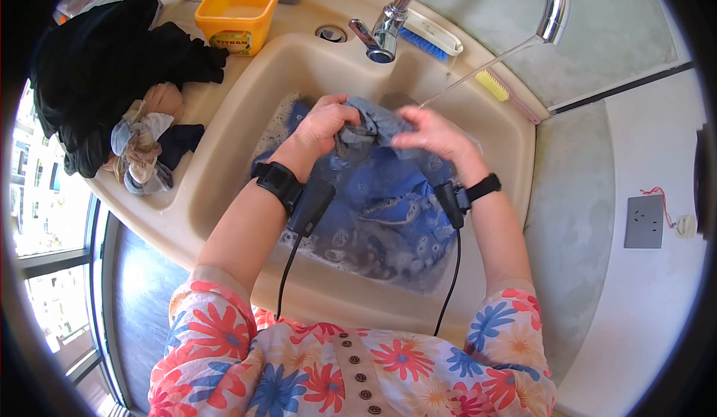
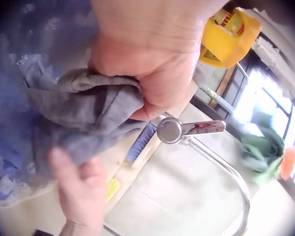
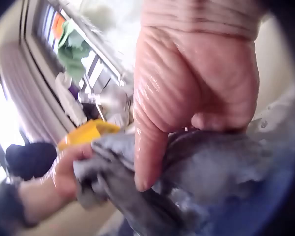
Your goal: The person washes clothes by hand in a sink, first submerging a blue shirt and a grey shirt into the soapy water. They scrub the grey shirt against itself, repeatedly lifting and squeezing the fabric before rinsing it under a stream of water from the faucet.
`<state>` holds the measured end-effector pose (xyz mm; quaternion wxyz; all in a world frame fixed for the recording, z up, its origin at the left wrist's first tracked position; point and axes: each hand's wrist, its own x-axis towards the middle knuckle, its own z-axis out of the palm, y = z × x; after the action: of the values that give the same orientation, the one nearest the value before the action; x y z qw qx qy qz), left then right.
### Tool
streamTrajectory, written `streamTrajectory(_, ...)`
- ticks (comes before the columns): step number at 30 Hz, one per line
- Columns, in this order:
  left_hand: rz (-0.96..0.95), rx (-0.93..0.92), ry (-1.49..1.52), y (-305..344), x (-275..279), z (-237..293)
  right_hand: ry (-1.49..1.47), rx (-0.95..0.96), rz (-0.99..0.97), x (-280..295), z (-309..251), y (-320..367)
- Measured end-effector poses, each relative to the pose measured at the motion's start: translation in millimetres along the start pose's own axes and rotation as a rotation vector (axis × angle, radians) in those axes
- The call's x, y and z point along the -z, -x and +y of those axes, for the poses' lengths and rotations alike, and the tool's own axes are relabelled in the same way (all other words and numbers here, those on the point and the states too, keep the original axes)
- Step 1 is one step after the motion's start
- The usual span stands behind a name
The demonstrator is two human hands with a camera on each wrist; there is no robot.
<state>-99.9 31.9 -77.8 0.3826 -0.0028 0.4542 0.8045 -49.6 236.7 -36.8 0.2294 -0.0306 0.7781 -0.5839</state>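
A wet grey-blue garment (image 1: 371, 127) is bunched between both hands over the soapy water. My left hand (image 1: 326, 122) grips one end of it, with the fingers curled into the fabric (image 2: 108, 101). At the other side my right hand (image 1: 435, 135) holds the garment, its thumb lying along the front and the other fingers partly hidden behind the cloth (image 3: 211, 160). Below the hands, a blue garment (image 1: 403, 212) lies soaking among suds in the beige sink (image 1: 216, 163).
Water runs in a thin stream from the chrome tap (image 1: 553, 25). Behind the sink rest a blue-bristled brush (image 1: 433, 32) and a yellow-bristled brush (image 1: 493, 86). To the left are a yellow tub (image 1: 239, 6), black clothes (image 1: 104, 66) and a bundle of socks or stockings (image 1: 142, 148).
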Motion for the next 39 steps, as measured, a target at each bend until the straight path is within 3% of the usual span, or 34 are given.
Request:
streamTrajectory(1, 0.032, -0.062, 0.092, -2, 1, 0, 0.306, -0.115, -0.085, -5, 8, -1)
streamTrajectory(3, 0.063, -0.091, 0.065, -4, 4, -3, 0.430, -0.149, -0.076, -7, 18, -3)
streamTrajectory(6, 0.110, -0.068, 0.157, -6, 8, -7, -0.154, -0.143, 0.129, 7, 29, -1)
streamTrajectory(7, 0.130, -0.057, 0.162, -6, 8, -9, -0.153, -0.145, 0.130, 6, 32, -4)
streamTrajectory(9, 0.143, -0.044, 0.165, -9, 1, -14, -0.411, -0.019, 0.362, 3, 36, -14)
streamTrajectory(11, 0.183, 0.054, 0.373, -17, -12, -20, -0.395, 0.069, 0.382, -13, 24, -24)
streamTrajectory(12, 0.206, 0.191, 0.374, -23, -12, -22, -0.209, 0.196, 0.412, -24, 15, -27)
streamTrajectory(15, 0.310, 0.078, 0.255, -32, -9, -50, 0.391, 0.407, 0.501, -73, -14, -25)
streamTrajectory(16, 0.210, 0.091, 0.470, -21, -14, -51, 0.565, 0.415, 0.627, -86, -21, -22)
streamTrajectory(17, 0.210, 0.092, 0.470, -19, -20, -50, 0.565, 0.415, 0.628, -81, -15, -25)
streamTrajectory(19, 0.317, 0.139, 0.040, -17, -32, -48, 0.645, 0.154, 0.821, -58, 11, -41)
streamTrajectory(21, 0.247, 0.136, 0.050, -12, -40, -41, 0.686, 0.062, 0.845, -36, 25, -46)
streamTrajectory(23, 0.052, 0.109, -0.001, -5, -36, -28, 0.726, -0.083, 0.808, -14, 33, -45)
streamTrajectory(24, 0.051, 0.109, 0.003, -6, -30, -25, 0.555, -0.051, 0.802, -4, 40, -40)
streamTrajectory(26, -0.071, 0.032, -0.763, -6, -14, -18, 0.387, -0.014, 0.788, 15, 42, -29)
streamTrajectory(27, -0.068, 0.029, -0.764, -3, -7, -15, 0.161, 0.006, 0.776, 23, 41, -24)
streamTrajectory(28, -0.049, 0.026, -0.969, 1, -2, -9, -0.066, 0.024, 0.760, 26, 34, -18)
streamTrajectory(29, -0.032, 0.022, -1.174, 4, 2, -6, -0.065, 0.026, 0.763, 28, 29, -13)
streamTrajectory(30, 0.084, -0.033, -1.082, 2, 9, -12, -0.102, 0.060, 0.642, 30, 24, -5)
streamTrajectory(31, 0.080, -0.031, -1.080, 2, 13, -10, -0.138, 0.092, 0.518, 31, 16, 2)
streamTrajectory(33, -0.054, 0.063, -0.732, 2, 19, 3, -0.223, 0.094, 0.427, 36, 4, 13)
streamTrajectory(34, -0.064, 0.089, -0.750, 2, 18, 8, -0.308, 0.100, 0.339, 37, -3, 16)
streamTrajectory(39, -0.202, 0.048, -0.624, 8, 3, 8, -0.498, 0.101, 0.241, 24, -26, 15)
